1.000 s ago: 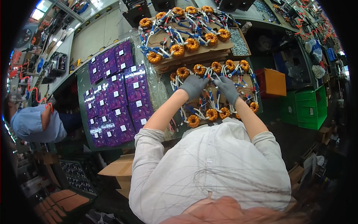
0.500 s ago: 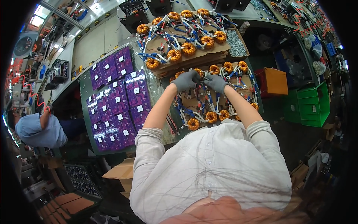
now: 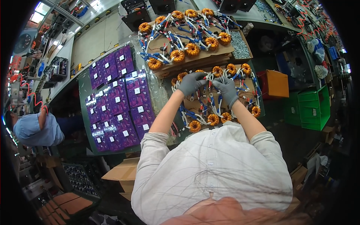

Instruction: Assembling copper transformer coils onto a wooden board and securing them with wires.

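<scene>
Both my hands wear grey gloves and meet over the nearer cardboard sheet of copper-wound ring coils. My left hand (image 3: 192,83) pinches at a wire lead, its fingertips beside some white leads (image 3: 210,77) with ring terminals. My right hand (image 3: 227,90) is closed on the same bunch from the other side. Around them lie orange coils such as this ring coil (image 3: 217,71), with white, blue and red leads. Another row of coils sits nearest me, with one ring coil (image 3: 195,126) at its left end. Which exact lead each fingertip grips is too small to tell.
Beyond stands a stack of cardboard sheets (image 3: 195,62) bearing more coils, beside a box of small metal screws (image 3: 238,45). Purple circuit boards (image 3: 116,98) cover the left side. An orange box (image 3: 276,84) and green crate (image 3: 314,107) stand right. A person (image 3: 39,129) works at far left.
My hands have moved slightly apart, the right one toward me and to the right. White leads with ring terminals now show between my fingertips.
</scene>
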The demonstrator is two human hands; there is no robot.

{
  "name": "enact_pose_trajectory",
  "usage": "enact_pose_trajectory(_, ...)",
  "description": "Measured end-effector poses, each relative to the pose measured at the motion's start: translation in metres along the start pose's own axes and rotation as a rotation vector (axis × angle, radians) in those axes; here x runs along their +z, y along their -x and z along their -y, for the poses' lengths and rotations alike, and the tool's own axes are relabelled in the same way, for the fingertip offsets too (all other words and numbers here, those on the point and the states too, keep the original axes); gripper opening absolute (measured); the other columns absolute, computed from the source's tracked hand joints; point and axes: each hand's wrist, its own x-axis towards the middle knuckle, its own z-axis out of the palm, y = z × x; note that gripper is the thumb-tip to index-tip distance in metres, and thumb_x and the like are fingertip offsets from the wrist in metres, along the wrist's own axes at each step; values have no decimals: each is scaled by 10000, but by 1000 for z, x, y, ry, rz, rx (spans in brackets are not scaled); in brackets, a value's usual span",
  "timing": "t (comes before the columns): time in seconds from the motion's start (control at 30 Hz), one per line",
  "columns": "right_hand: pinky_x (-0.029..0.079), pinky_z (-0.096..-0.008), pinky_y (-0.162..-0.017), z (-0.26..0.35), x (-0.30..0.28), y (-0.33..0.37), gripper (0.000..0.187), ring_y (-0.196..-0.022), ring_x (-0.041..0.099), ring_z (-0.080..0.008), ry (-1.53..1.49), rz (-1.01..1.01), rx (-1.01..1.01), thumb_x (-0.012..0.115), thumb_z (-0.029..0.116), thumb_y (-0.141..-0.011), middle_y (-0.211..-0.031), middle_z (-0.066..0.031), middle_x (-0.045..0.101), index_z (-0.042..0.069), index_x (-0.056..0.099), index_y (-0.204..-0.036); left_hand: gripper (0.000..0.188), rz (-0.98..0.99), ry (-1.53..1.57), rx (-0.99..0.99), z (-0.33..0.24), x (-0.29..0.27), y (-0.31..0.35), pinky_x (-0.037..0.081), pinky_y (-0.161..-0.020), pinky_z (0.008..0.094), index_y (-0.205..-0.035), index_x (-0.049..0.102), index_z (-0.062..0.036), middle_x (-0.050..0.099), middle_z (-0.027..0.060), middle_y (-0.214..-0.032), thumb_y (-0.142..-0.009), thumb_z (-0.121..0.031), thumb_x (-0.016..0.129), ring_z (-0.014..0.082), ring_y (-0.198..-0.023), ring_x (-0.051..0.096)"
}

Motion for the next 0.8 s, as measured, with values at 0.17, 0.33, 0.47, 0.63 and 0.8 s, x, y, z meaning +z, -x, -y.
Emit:
enact_pose_trajectory(0.17,433,-236,-595,0,8,-8,177,-649,516,-64,80,-36,20,704,187,-767,-735,19,609,33,664,-846,377,-225,-86,-7,9,16,1,499,-745,318,-1109,613,-42,648,164,-974,-778,-206,687,253,-858,643)
enact_pose_trajectory(0.33,428,-250,-583,-4,20,-25,169,-621,505,-75,155,-16,-41,692,174,-770,-683,2,583,18,643,-815,375,-307,-119,75,9,20,2,508,-739,323,-1093,618,-36,642,149,-998,-765,-203,695,248,-846,650)
enact_pose_trajectory(0.47,418,-260,-570,-1,28,-36,165,-607,500,-79,226,48,-23,692,169,-771,-665,-5,578,17,626,-774,378,-366,-215,103,10,24,5,507,-743,315,-1086,620,-32,647,147,-990,-762,-209,703,237,-856,651)
enact_pose_trajectory(0.63,400,-208,-551,19,13,-25,101,-604,480,-44,253,79,23,679,114,-757,-669,24,562,29,634,-787,371,-378,4,-18,10,24,5,505,-748,310,-1073,628,-35,656,140,-968,-754,-206,709,234,-854,649)
enact_pose_trajectory(0.8,414,-222,-567,13,16,-32,121,-609,493,-56,316,72,-7,678,133,-766,-672,18,571,23,635,-795,367,-386,-46,4,9,26,5,505,-744,316,-1068,628,-34,651,133,-945,-755,-208,711,238,-839,644)
